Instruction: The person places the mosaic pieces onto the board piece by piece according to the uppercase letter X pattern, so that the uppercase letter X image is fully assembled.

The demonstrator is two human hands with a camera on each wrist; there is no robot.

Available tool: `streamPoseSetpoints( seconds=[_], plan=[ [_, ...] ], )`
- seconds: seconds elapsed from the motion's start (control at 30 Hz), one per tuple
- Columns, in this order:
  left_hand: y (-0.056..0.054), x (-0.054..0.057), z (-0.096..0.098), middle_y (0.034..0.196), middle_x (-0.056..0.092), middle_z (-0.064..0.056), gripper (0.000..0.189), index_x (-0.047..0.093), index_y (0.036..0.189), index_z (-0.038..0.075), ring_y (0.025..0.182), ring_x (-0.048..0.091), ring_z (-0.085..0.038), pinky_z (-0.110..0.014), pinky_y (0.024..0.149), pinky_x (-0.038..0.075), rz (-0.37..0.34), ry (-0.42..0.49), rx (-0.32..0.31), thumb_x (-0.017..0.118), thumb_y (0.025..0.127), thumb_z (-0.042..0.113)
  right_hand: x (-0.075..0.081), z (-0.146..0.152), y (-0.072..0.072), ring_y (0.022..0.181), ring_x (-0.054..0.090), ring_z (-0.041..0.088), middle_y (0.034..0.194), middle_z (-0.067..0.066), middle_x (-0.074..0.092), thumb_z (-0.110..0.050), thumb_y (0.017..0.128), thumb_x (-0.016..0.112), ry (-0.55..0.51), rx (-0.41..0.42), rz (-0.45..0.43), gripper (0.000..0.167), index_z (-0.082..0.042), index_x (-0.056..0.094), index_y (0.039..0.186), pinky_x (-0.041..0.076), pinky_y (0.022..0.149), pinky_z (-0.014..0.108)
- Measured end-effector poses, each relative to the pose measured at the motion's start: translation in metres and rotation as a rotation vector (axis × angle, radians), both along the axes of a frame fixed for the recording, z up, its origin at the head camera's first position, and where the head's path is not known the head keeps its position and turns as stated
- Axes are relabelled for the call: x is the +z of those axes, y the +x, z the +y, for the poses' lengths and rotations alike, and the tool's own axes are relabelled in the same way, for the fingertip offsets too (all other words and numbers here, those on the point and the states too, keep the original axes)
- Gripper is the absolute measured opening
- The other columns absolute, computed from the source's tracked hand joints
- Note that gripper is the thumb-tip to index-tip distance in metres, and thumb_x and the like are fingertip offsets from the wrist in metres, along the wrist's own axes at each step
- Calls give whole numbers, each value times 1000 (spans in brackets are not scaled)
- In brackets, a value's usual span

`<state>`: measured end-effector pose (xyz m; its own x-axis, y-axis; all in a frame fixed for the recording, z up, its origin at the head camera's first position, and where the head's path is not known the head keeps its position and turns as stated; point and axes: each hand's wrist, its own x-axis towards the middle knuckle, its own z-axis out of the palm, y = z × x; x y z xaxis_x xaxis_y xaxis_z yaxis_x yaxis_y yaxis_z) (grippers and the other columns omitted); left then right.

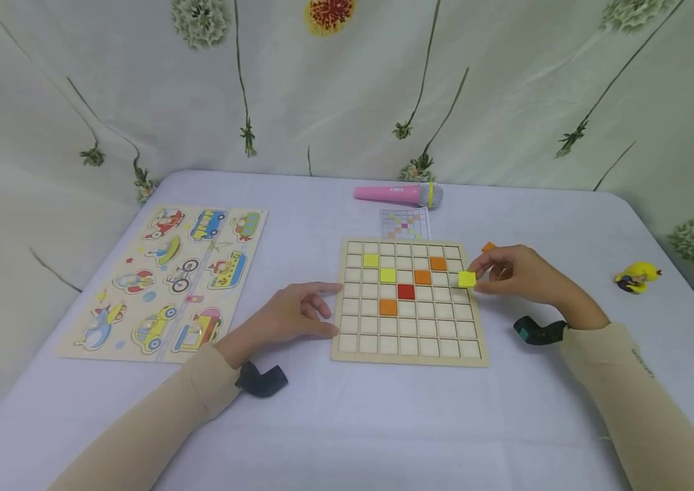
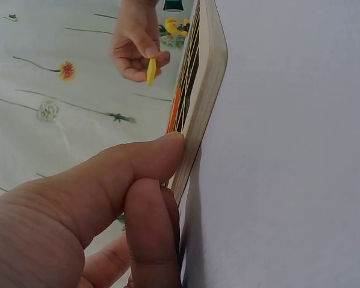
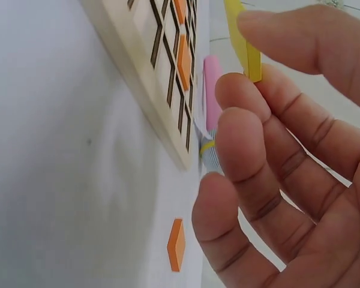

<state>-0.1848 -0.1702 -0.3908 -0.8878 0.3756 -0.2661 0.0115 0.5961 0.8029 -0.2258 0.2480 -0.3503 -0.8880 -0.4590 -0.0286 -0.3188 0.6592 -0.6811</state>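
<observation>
A wooden grid board (image 1: 410,361) lies flat on the table, with yellow, orange and red square tiles in some of its cells. The red tile (image 1: 405,292) sits near the middle. My right hand (image 1: 515,274) pinches a yellow tile (image 1: 466,279) between thumb and fingers, raised over the board's right edge. The left wrist view also shows this tile, edge-on and off the board. A loose orange tile (image 3: 176,245) rests on the table beside the board, partly behind my right hand in the head view. Along the board's left edge, my left hand (image 1: 290,314) touches the wood with loosely bent fingers.
A small printed grid card (image 1: 405,224) lies just behind the board, and a pink toy microphone (image 1: 393,194) beyond it. On the left is a vehicle puzzle board (image 1: 129,256). A yellow-headed figurine (image 1: 637,277) stands at the right. A flowered cloth (image 1: 335,88) hangs behind.
</observation>
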Motion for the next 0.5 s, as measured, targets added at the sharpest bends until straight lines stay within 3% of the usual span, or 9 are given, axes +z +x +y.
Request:
streamPoseSetpoints(
  seconds=[0.5],
  plan=[
    [-1,-1,0,106,70,-4,79,57,157,11,86,64,-20,-34,79,50,-3,-4,4,91,87,18,1,-29,10,82,59,19,97,1,68,-8,92,85,20,72,-45,23,-2,76,112,52,76,29]
  ],
)
